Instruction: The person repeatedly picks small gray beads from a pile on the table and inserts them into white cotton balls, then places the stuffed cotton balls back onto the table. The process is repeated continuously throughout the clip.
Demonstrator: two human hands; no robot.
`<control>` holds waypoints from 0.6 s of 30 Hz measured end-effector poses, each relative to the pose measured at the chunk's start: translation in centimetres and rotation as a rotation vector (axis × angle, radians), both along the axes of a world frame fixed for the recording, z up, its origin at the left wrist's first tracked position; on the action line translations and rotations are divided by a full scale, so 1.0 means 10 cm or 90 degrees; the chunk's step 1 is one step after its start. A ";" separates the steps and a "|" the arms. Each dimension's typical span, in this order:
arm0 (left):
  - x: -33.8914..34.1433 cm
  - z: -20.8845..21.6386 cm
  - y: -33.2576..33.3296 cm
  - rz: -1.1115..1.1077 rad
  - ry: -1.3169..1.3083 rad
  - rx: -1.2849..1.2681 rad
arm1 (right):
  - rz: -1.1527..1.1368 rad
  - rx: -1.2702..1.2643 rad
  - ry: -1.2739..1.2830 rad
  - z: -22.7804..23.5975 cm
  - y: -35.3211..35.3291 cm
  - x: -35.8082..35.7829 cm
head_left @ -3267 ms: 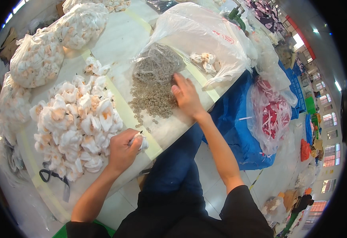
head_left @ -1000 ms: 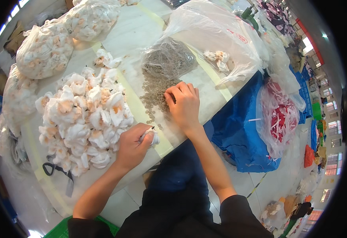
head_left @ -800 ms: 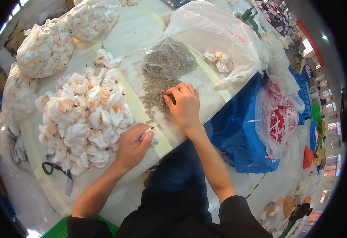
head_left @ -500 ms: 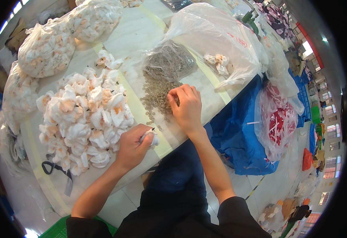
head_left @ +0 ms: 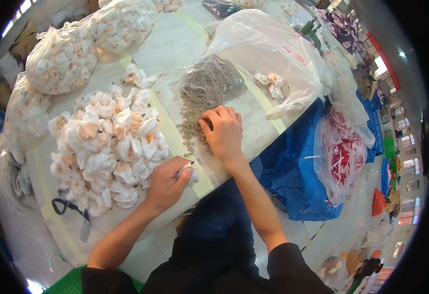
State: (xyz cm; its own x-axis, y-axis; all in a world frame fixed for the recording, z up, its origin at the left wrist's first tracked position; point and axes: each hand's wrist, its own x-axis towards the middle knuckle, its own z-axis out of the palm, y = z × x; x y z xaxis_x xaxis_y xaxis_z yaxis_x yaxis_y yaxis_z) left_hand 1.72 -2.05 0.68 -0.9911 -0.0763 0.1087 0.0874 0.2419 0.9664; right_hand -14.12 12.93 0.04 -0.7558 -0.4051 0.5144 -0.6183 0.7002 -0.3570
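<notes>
My left hand [head_left: 167, 184] is closed around a white fabric flower [head_left: 192, 173], whose short dark stem tip pokes up beyond the thumb. Over the loose small grey-brown rings [head_left: 190, 125], my right hand [head_left: 222, 134] has its fingers bent down and drawn together. Its fingertips are partly hidden, so I cannot see what is between them. The rings spill out of a clear plastic bag [head_left: 213, 78] just beyond that hand. A large heap of white flowers with pale orange centres [head_left: 109, 147] lies left of my left hand.
Bags stuffed with flowers [head_left: 60, 61] stand at the far left. A large clear bag [head_left: 268, 44] spreads behind the rings, with a few flowers [head_left: 271, 83] by it. Black-handled scissors [head_left: 70, 207] lie near the table's left edge. A blue sack [head_left: 297, 171] sits beyond the right edge.
My right hand has shifted slightly left over the rings, covering a different part of them. My left hand keeps its hold on the flower. The whole view has moved a little.
</notes>
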 end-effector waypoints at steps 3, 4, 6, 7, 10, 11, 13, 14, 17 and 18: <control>0.00 0.00 0.01 0.003 0.013 -0.002 | -0.004 0.002 -0.017 -0.01 0.06 0.00; -0.01 -0.01 0.01 0.004 0.018 -0.003 | -0.001 0.001 -0.019 -0.03 0.08 -0.01; 0.00 0.01 0.01 0.002 0.012 -0.008 | 0.005 -0.002 -0.025 -0.05 0.10 -0.01; 0.00 0.01 0.00 0.001 0.008 -0.010 | 0.009 -0.015 -0.023 -0.04 0.11 0.00; 0.00 0.01 0.00 0.007 0.019 -0.015 | 0.025 -0.097 -0.051 0.03 0.14 0.04; 0.00 0.01 0.00 0.005 0.018 -0.012 | 0.034 -0.153 -0.082 0.05 0.15 0.07; -0.01 0.00 0.01 0.003 0.017 -0.007 | 0.040 -0.198 -0.131 0.07 0.16 0.08; -0.01 0.00 0.01 0.006 0.014 -0.012 | 0.038 -0.187 -0.148 0.06 0.16 0.09; 0.00 0.00 0.01 0.010 0.006 -0.015 | 0.042 -0.107 -0.080 0.03 0.13 0.07; 0.00 -0.01 0.01 0.010 0.004 -0.012 | 0.047 -0.075 -0.038 0.03 0.10 0.05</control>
State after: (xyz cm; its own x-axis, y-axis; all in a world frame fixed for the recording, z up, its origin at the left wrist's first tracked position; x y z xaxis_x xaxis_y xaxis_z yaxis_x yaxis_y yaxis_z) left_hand 1.71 -1.99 0.56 -0.9892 -0.0899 0.1159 0.0889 0.2608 0.9613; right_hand -13.57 13.94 0.30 -0.7570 -0.4001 0.5166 -0.6416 0.6051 -0.4714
